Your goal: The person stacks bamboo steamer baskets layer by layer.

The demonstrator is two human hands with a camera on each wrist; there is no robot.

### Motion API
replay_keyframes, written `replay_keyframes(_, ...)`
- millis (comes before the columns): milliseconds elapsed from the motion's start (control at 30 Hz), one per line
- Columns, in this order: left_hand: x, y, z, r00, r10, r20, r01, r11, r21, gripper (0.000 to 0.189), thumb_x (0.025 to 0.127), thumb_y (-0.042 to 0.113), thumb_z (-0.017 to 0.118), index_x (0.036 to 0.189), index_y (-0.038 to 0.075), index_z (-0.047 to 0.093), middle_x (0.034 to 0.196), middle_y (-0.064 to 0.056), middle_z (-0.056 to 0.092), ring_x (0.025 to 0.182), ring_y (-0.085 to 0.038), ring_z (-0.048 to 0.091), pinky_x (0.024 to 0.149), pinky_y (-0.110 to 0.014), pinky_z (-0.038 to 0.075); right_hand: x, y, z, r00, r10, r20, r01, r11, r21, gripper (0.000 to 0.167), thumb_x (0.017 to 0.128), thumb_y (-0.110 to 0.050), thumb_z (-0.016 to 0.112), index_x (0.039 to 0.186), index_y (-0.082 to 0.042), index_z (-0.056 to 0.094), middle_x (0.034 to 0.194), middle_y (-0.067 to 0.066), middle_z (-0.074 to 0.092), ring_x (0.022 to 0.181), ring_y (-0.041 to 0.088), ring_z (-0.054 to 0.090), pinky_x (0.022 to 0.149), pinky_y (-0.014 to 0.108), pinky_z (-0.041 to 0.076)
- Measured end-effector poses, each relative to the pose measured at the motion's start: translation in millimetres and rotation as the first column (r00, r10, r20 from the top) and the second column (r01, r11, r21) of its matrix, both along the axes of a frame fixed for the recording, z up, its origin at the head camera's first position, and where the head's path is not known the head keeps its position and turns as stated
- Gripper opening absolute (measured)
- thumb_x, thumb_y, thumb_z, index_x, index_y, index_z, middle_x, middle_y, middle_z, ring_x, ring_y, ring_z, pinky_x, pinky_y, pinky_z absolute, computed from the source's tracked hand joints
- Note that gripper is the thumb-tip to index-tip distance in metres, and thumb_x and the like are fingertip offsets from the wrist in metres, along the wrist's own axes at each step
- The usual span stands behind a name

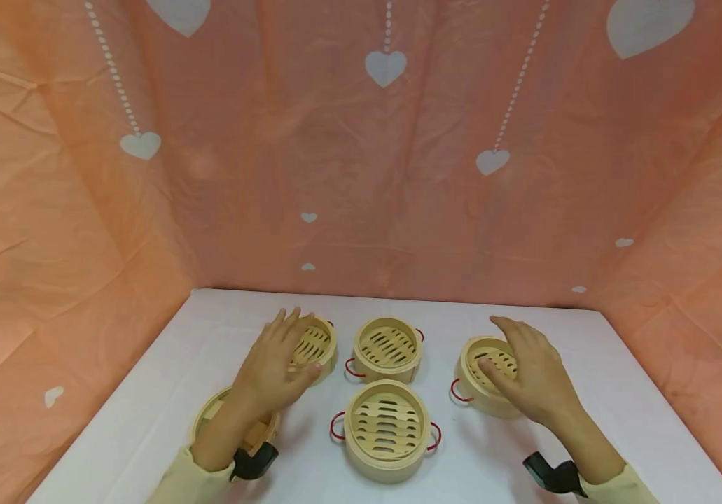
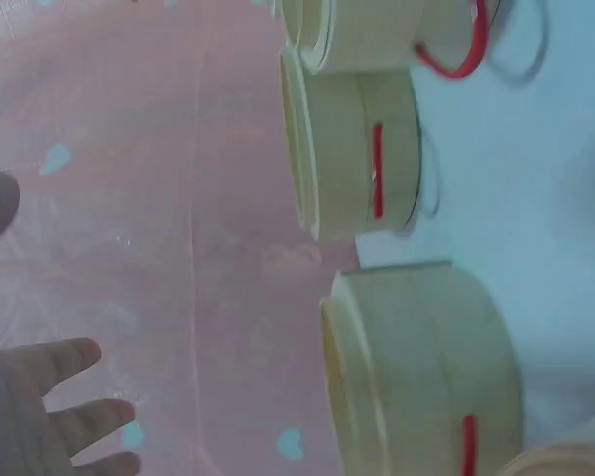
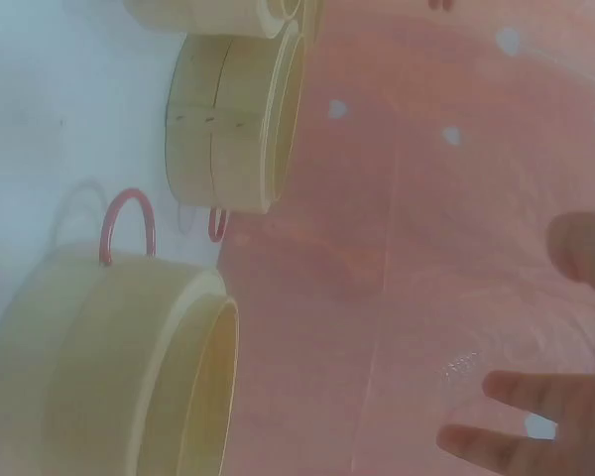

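Observation:
Several small bamboo steamer baskets with slatted bottoms and red handles stand on a white table. My left hand (image 1: 271,367) hovers with fingers extended over the left side, partly covering the back-left steamer basket (image 1: 330,353). Under my left forearm, a front-left steamer basket (image 1: 202,413) is mostly hidden. On the right, my right hand (image 1: 536,381) is held above the right steamer basket (image 1: 480,392), thumb apart from the fingers, gripping nothing. Between the hands are a back-middle steamer basket (image 1: 389,346) and a front-middle steamer basket (image 1: 386,462). Both wrist views show spread fingers apart from the baskets.
The white table (image 1: 449,483) ends at an orange-pink cloth backdrop (image 1: 348,168) with white hearts, which also rises along both sides. Black bands (image 1: 253,462) circle the wrists below cream sleeves (image 1: 187,483).

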State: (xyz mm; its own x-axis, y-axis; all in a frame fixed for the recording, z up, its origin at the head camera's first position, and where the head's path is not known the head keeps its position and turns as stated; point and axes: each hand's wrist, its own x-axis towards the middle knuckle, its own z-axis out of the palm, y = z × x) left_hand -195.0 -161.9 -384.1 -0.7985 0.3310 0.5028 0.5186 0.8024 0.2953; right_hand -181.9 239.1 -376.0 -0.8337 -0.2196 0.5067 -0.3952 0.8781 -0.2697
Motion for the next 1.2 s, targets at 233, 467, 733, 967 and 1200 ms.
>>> replay_keyframes(233, 13.8, 8.8, -12.1, 0.989, -0.03, 0.143, 0.015, 0.994, 0.105, 0.077, 0.074, 0.041, 0.076, 0.14, 0.012, 0.046, 0.141, -0.013, 0.05, 0.133, -0.033, 0.044, 0.102, -0.056, 0.043, 3.0, -2.1, -1.2, 1.0, -0.013, -0.02, 0.012, 0.999, -0.047, 0.053, 0.078, -0.03, 0.073, 0.123, -0.007, 0.058, 0.118, 0.016, 0.063, 0.11, 0.041, 0.054, 0.087, 0.062, 0.041)
replay_keyframes(467, 23.5, 15.3, -23.3, 0.971, -0.096, 0.218, 0.055, 0.981, 0.187, 0.076, 0.072, 0.035, 0.077, 0.139, 0.014, 0.049, 0.14, -0.006, 0.052, 0.134, -0.027, 0.044, 0.108, -0.051, 0.039, 4.3, 1.3, -8.5, 1.0, 0.006, -0.002, -0.006, 1.0, -0.023, 0.044, 0.076, -0.026, 0.075, 0.115, -0.009, 0.064, 0.106, 0.009, 0.067, 0.1, 0.034, 0.06, 0.08, 0.055, 0.047)
replay_keyframes(733, 27.2, 23.8, -36.2, 0.938, -0.179, 0.298, 0.099, 0.959, 0.264, 0.069, 0.077, 0.028, 0.076, 0.139, 0.013, 0.048, 0.136, -0.002, 0.055, 0.125, -0.024, 0.052, 0.1, -0.044, 0.047, 5.9, 4.9, -20.4, 0.997, 0.032, 0.072, -0.029, 0.999, -0.034, 0.039, 0.075, -0.022, 0.075, 0.111, -0.01, 0.065, 0.11, 0.008, 0.068, 0.103, 0.035, 0.062, 0.083, 0.054, 0.049)
replay_keyframes(967, 28.6, 26.6, -45.3, 0.899, -0.279, 0.337, 0.147, 0.918, 0.37, 0.065, 0.081, 0.025, 0.071, 0.138, 0.006, 0.047, 0.132, -0.015, 0.056, 0.118, -0.033, 0.055, 0.091, -0.04, 0.051, 4.9, 8.4, -32.2, 0.996, 0.052, 0.069, -0.05, 0.998, -0.034, 0.032, 0.076, -0.018, 0.072, 0.107, -0.01, 0.068, 0.115, 0.009, 0.065, 0.108, 0.034, 0.061, 0.084, 0.054, 0.05)
replay_keyframes(1200, 27.5, 29.3, -53.4, 0.831, -0.342, 0.439, 0.146, 0.895, 0.422, 0.072, 0.08, 0.029, 0.075, 0.141, 0.006, 0.043, 0.136, -0.016, 0.053, 0.121, -0.035, 0.054, 0.094, -0.044, 0.05, 3.7, 12.2, -42.6, 0.998, 0.039, 0.052, -0.039, 0.999, 0.015, 0.033, 0.067, -0.017, 0.076, 0.1, -0.012, 0.07, 0.1, 0.004, 0.065, 0.089, 0.023, 0.063, 0.072, 0.043, 0.051)
